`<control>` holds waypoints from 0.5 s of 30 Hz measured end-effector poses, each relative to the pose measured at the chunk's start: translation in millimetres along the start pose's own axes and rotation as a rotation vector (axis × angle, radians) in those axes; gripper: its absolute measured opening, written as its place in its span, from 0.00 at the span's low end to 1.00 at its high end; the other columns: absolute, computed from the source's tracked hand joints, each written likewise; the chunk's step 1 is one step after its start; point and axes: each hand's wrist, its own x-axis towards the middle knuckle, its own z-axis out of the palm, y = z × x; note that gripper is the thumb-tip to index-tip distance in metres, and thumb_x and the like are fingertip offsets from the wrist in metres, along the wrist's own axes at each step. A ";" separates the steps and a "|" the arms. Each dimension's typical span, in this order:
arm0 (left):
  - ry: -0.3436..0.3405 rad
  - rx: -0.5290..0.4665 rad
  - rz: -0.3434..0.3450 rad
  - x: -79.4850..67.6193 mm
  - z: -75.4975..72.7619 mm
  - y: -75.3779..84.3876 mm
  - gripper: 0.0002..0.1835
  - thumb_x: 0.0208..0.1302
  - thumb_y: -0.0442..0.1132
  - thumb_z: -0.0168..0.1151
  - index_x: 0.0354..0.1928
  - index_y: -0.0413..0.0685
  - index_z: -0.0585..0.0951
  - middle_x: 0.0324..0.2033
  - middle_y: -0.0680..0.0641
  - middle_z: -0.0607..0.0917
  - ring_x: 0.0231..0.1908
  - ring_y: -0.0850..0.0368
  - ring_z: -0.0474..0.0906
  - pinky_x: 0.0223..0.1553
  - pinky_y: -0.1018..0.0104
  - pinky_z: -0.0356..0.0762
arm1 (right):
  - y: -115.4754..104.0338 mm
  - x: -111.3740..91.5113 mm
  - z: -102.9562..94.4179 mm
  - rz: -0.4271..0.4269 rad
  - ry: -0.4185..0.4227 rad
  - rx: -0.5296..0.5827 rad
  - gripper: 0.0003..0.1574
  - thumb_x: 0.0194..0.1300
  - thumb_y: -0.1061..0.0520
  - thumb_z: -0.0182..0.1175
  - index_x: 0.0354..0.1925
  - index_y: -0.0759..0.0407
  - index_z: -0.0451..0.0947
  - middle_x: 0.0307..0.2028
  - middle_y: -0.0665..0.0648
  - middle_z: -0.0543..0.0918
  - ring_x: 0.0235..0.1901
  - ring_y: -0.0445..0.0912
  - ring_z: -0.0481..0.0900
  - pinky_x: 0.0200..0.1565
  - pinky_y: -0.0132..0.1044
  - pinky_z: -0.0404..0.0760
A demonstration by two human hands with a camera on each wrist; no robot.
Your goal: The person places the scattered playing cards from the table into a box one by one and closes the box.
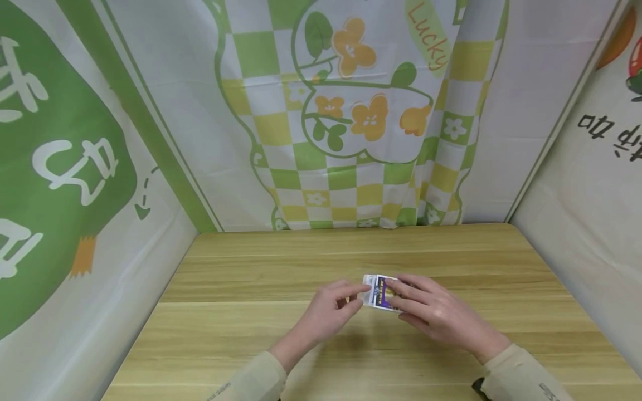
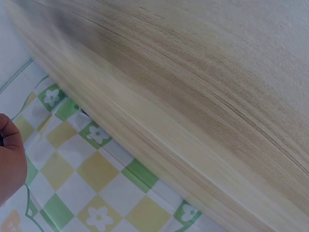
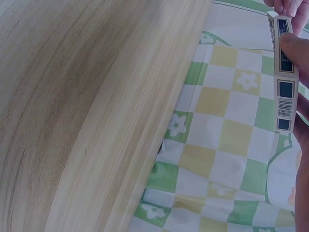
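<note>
A small printed cardboard box (image 1: 385,301), purple and dark blue with white edges, is held just above the table. My right hand (image 1: 441,312) grips it from the right, fingers over the top face and thumb along the near side. At the box's left end a pale flap (image 1: 368,289) stands out, and my left hand (image 1: 331,306) pinches there with index finger and thumb. In the right wrist view, the narrow sides of the box (image 3: 286,104) show a barcode and dark blue panels. What the box holds is hidden. Only part of a hand (image 2: 10,159) enters the left wrist view.
Under both hands lies a light wood-grain table (image 1: 241,323). Behind its far edge hangs a green and yellow checked cloth (image 1: 346,184) with flowers. Printed panels (image 1: 165,267) close in the left and right sides.
</note>
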 end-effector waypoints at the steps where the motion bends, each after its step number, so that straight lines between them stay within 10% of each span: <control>1: -0.005 0.002 0.003 0.1 0.4 -0.2 0.17 0.69 0.35 0.64 0.58 0.53 0.86 0.36 0.55 0.83 0.27 0.66 0.72 0.25 0.75 0.76 | -0.2 -0.1 -0.4 0.007 -0.008 0.001 0.25 0.82 0.46 0.46 0.58 0.55 0.84 0.62 0.58 0.82 0.59 0.56 0.81 0.52 0.49 0.87; 15: -0.067 0.041 0.026 -2.2 0.8 -1.1 0.18 0.70 0.38 0.63 0.60 0.54 0.85 0.32 0.58 0.78 0.27 0.67 0.71 0.27 0.75 0.76 | 0.7 -2.5 -0.9 0.045 -0.037 -0.003 0.25 0.81 0.46 0.46 0.59 0.55 0.84 0.62 0.59 0.82 0.59 0.57 0.80 0.54 0.49 0.86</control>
